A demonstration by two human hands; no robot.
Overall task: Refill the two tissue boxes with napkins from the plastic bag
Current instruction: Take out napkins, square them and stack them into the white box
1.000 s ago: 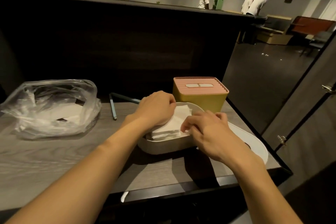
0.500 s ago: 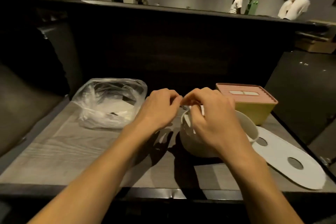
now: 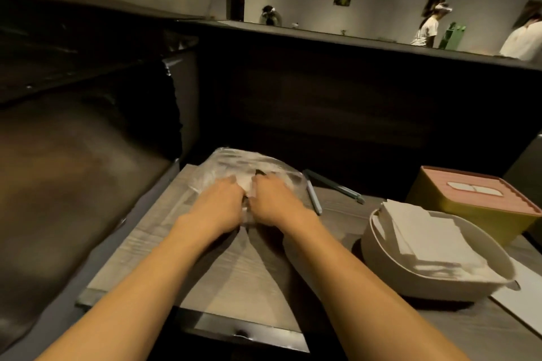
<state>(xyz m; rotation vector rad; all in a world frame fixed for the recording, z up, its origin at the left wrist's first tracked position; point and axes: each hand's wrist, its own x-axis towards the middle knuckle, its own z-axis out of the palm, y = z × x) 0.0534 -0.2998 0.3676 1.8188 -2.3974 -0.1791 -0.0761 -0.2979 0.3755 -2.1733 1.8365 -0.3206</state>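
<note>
Both hands have moved from the white box (image 3: 434,269), lower right and stacked with napkins (image 3: 437,239), to the plastic bag (image 3: 234,168) at centre. Left hand (image 3: 218,205) and right hand (image 3: 274,199) curl into it, apparently gathering more; exact grip unclear. The yellow box (image 3: 469,208) stays lidded.

The scene is dim and warm-toned, brightest on the far wall (image 3: 381,6) along the top of the frame, while the dark partition (image 3: 337,102) across the middle swallows nearly all detail. The forearms throw soft dark shadows onto the table (image 3: 234,281) at lower centre, and the plastic bag (image 3: 234,167) shows faint pale glare. The left third is smeared and blurred, both hands look slightly soft, and straight lines bow toward the edges from wide-angle distortion.
</note>
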